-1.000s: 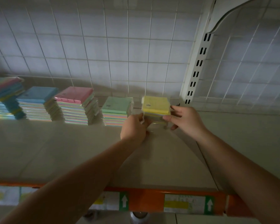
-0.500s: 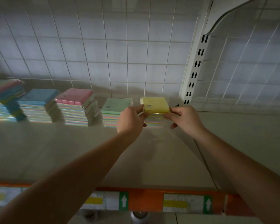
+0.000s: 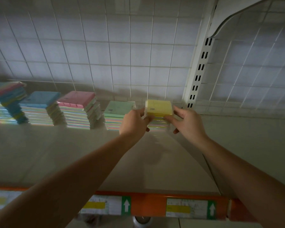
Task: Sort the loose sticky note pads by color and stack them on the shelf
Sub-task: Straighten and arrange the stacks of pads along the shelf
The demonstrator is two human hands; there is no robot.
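The yellow-topped pad stack (image 3: 159, 112), at the shelf (image 3: 56, 153) rear beside the green-topped stack (image 3: 118, 115), is pinched closed between left hand (image 3: 134, 123) and right hand (image 3: 186, 123); uneven release could skew it.

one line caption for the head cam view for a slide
Both hands steady a yellow-topped pad stack beside the green-topped stack.

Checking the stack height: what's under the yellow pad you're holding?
Under the yellow pad sit more wrapped pads with pastel edges. Both hands, left and right, cover the stack's sides and base.
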